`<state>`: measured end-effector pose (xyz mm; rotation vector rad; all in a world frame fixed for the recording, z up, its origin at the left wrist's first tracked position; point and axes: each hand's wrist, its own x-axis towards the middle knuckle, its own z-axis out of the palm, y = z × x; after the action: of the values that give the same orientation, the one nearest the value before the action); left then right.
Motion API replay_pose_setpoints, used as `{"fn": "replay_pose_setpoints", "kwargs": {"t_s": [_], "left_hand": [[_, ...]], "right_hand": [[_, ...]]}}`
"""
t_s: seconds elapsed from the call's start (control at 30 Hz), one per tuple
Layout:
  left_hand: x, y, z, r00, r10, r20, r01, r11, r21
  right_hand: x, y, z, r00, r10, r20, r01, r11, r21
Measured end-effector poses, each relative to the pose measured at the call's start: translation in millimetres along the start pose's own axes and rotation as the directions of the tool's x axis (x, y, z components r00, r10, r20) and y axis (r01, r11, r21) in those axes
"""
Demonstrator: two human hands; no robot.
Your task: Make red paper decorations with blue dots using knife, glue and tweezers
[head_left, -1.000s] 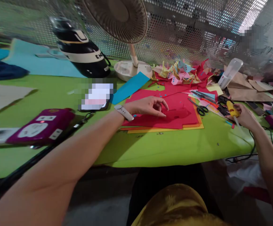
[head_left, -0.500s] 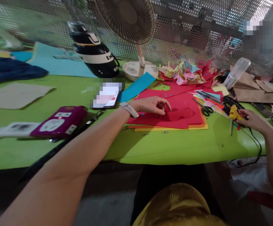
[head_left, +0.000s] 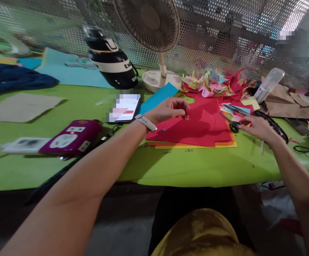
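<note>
Just beside the right fingers (head_left: 247, 130), black-handled scissors (head_left: 233, 127).

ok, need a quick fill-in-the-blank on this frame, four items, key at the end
1. The watch strap is on the ____ wrist.
2. The right hand is at the scissors, whose handles are ____.
3. The left hand is over a paper stack whose top sheet is ____.
4. Seen from the camera, the desk fan stands to the ____ of the water bottle.

Missing words: left; black; red; right.
</note>
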<state>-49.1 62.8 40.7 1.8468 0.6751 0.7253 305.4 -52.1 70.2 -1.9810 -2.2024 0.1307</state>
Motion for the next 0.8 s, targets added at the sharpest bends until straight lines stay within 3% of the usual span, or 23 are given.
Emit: {"fn": "replay_pose_setpoints", "kwargs": {"t_s": [0.27,0.57,0.8], "left_hand": [[-2,3,-2.3,0.979,-0.017,-0.204,0.007,0.999,-0.051],[-4,1,-10.3,0.964,-0.020,-0.265,-0.032,0.981,-0.192],[-5,-2,-13.5,0.967,-0.110,-0.231,0.055,0.971,-0.233]], "right_hand": [[34,-32,14,0.983,-0.155,0.099,0.157,0.988,-0.011],[40,-1,-3,0.997,0.058,-0.051,-0.060,0.997,-0.040],[79,-5,13,1.000,0.025,0.008,-0.024,0.996,-0.080]]}}
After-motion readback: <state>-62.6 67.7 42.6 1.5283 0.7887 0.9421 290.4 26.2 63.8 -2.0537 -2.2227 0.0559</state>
